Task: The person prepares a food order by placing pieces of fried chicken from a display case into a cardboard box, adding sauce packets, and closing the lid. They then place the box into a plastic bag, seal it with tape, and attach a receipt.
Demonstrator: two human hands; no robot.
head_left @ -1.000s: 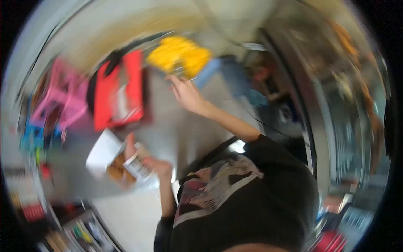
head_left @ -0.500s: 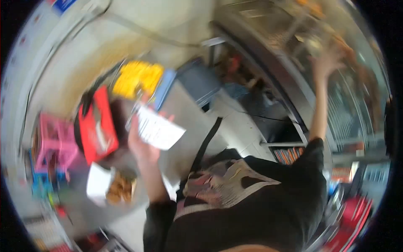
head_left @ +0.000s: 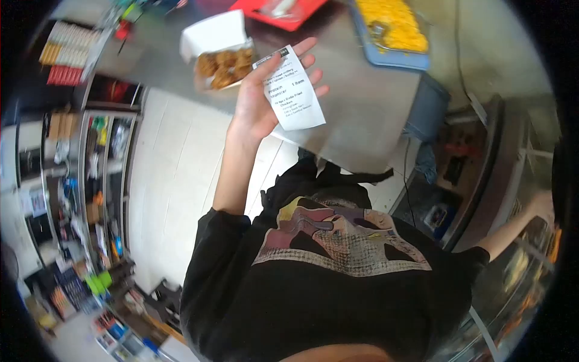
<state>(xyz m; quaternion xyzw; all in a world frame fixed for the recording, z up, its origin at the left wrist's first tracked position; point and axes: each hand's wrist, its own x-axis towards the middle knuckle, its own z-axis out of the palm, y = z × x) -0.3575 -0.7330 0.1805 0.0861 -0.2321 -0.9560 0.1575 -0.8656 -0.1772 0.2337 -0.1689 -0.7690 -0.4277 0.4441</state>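
Observation:
My left hand point(head_left: 256, 110) holds a white printed receipt point(head_left: 300, 102), thumb over its face and fingers behind it. The print includes "Fried Chicken". Just beyond that hand, a white takeaway box point(head_left: 212, 35) stands with its lid up on the metal table point(head_left: 356, 102). Brown fried pieces point(head_left: 228, 67) fill it. At the far right edge, my right hand point(head_left: 543, 206) is blurred beside a glass-sided case point(head_left: 512, 289). Its fingers are too smeared to read, and whatever they touch does not show.
A red tray point(head_left: 289, 24) and a blue tub of yellow food point(head_left: 392, 27) with a metal spoon sit at the table's far side. A grey bin point(head_left: 427, 111) stands by the table's right edge. Shelves point(head_left: 84, 175) packed with goods line the left, beside a white tiled floor point(head_left: 163, 163).
The view has swung left, bringing the shelves and floor in. My left hand still holds the receipt, now nearer the takeaway box in view. My right hand has shifted to the right edge.

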